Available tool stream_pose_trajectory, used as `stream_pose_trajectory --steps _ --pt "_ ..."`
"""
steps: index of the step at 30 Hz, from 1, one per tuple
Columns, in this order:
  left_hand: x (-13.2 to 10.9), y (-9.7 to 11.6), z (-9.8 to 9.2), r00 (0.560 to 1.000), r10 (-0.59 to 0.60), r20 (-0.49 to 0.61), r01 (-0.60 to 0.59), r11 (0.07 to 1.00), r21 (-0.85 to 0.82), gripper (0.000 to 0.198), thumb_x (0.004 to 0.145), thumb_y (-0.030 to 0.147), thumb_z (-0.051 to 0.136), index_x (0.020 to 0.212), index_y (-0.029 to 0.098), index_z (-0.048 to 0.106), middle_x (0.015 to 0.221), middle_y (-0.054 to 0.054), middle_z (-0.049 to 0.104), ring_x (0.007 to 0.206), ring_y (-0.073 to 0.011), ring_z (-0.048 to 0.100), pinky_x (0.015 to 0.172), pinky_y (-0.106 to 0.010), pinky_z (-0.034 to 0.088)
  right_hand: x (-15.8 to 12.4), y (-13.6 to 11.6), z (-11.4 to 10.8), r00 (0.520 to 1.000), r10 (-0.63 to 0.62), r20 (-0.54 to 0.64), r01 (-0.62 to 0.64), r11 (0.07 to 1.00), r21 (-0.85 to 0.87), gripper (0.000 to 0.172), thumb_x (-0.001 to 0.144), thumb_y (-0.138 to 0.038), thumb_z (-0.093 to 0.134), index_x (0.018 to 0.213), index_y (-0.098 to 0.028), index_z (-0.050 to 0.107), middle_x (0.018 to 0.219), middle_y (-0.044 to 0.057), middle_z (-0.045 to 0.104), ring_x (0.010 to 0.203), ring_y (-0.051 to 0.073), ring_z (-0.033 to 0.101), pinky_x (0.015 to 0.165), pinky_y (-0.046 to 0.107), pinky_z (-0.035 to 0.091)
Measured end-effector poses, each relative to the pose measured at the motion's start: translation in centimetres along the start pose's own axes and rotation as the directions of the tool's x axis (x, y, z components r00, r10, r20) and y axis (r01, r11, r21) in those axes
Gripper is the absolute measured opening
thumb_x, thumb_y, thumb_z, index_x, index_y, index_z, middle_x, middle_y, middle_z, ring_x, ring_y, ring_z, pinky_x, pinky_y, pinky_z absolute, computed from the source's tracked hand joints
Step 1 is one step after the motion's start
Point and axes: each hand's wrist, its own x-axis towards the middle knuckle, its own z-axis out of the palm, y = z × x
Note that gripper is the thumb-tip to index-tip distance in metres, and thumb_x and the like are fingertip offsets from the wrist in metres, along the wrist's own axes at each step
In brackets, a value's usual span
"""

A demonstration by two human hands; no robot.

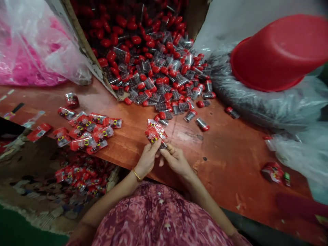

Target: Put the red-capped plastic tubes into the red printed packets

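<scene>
Red packet (154, 132) over the tabletop (220, 157), near its front edge. The left hand's (148, 159) grip pinches its side; the right hand's (177, 160) pinches the dark lower end. Light, even pressure should avoid creasing. Beyond: loose tubes (160, 89).

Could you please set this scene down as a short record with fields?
Left hand: gripping a red printed packet; gold bracelet at the wrist
Right hand: at the packet's near end; exact grip unclear
Ahead: red-capped clear tubes spilling from a cardboard box onto the table
Left on table: cluster of similar packets
Below left: more red packets
Right: upturned red tub on a filled plastic bag
</scene>
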Motion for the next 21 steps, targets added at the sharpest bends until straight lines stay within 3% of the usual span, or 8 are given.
stream_pose_trajectory --steps 4,8,11,13,15,18,20,21 --pt "-0.7 -0.8 0.1 1.000 -0.015 -0.003 0.015 0.995 -0.095 0.043 0.065 0.055 0.067 0.072 0.012 0.067 0.048 0.005 0.047 0.043 -0.0058 0.043 0.041 -0.018 0.038 0.4 1.3 0.5 0.995 -0.002 -0.100 -0.007 0.996 -0.088 0.035 0.073 -0.049 0.062 0.060 -0.018 0.053 0.048 -0.004 0.056 0.036 0.007 0.050 0.038 0.018 0.039" --pt "-0.4 -0.2 -0.5 0.999 0.013 -0.042 -0.018 0.990 -0.142 0.034 0.067 0.046 0.069 0.075 0.014 0.065 0.065 -0.001 0.065 0.061 -0.0116 0.060 0.062 -0.023 0.048 1.3 0.8 -0.7 0.980 -0.171 -0.097 0.129 0.932 -0.340 0.037 0.077 -0.050 0.058 0.059 -0.018 0.055 0.050 -0.002 0.057 0.043 0.010 0.051 0.045 0.021 0.041" --pt "0.1 2.2 -2.9 0.964 0.059 -0.258 -0.120 0.966 -0.229 0.028 0.081 0.042 0.054 0.079 0.016 0.063 0.078 -0.004 0.071 0.076 -0.0144 0.066 0.074 -0.026 0.049 3.7 -0.7 -3.0 0.929 -0.355 -0.108 0.173 0.672 -0.720 0.033 0.085 -0.045 0.049 0.079 -0.016 0.063 0.071 0.005 0.066 0.063 0.016 0.058 0.061 0.029 0.046" --pt "0.1 4.1 -5.1 0.862 0.145 -0.486 -0.324 0.895 -0.307 0.036 0.087 0.045 0.040 0.080 0.017 0.062 0.079 -0.004 0.071 0.082 -0.0137 0.066 0.079 -0.026 0.049 6.2 -1.4 -4.5 0.889 -0.454 -0.048 0.158 0.404 -0.901 0.035 0.087 -0.041 0.046 0.099 -0.013 0.062 0.091 0.012 0.067 0.083 0.023 0.059 0.077 0.037 0.046" --pt "-0.3 5.6 -6.6 0.760 0.201 -0.618 -0.473 0.823 -0.314 0.052 0.086 0.056 0.031 0.086 0.015 0.062 0.084 -0.007 0.071 0.089 -0.0138 0.065 0.081 -0.025 0.049 8.5 -1.5 -5.7 0.886 -0.454 0.098 0.212 0.209 -0.955 0.040 0.087 -0.040 0.048 0.113 -0.011 0.057 0.113 0.016 0.061 0.102 0.027 0.053 0.089 0.040 0.041" --pt "-0.6 5.5 -6.3 0.780 0.225 -0.583 -0.402 0.895 -0.192 0.061 0.080 0.064 0.035 0.090 0.011 0.063 0.089 -0.012 0.070 0.090 -0.0170 0.065 0.079 -0.027 0.050 10.0 -0.5 -7.0 0.893 -0.413 0.178 0.236 0.093 -0.967 0.042 0.088 -0.037 0.046 0.121 -0.013 0.053 0.123 0.015 0.056 0.109 0.028 0.048 0.092 0.041 0.039" --pt "-0.1 4.1 -4.7 0.825 0.280 -0.491 -0.271 0.958 0.093 0.049 0.076 0.058 0.051 0.093 0.014 0.064 0.091 -0.011 0.070 0.086 -0.0190 0.066 0.078 -0.031 0.051 9.2 0.2 -8.0 0.890 -0.421 0.176 0.231 0.085 -0.969 0.040 0.089 -0.037 0.043 0.122 -0.015 0.052 0.123 0.014 0.056 0.108 0.027 0.048 0.092 0.040 0.039" --pt "0.4 3.3 -3.7 0.834 0.358 -0.419 -0.239 0.920 0.312 0.044 0.073 0.052 0.058 0.095 0.015 0.065 0.093 -0.010 0.070 0.086 -0.0203 0.066 0.081 -0.034 0.050 8.5 0.4 -8.7 0.886 -0.429 0.175 0.232 0.085 -0.969 0.040 0.089 -0.037 0.043 0.121 -0.015 0.052 0.122 0.013 0.056 0.107 0.027 0.048 0.092 0.040 0.039"
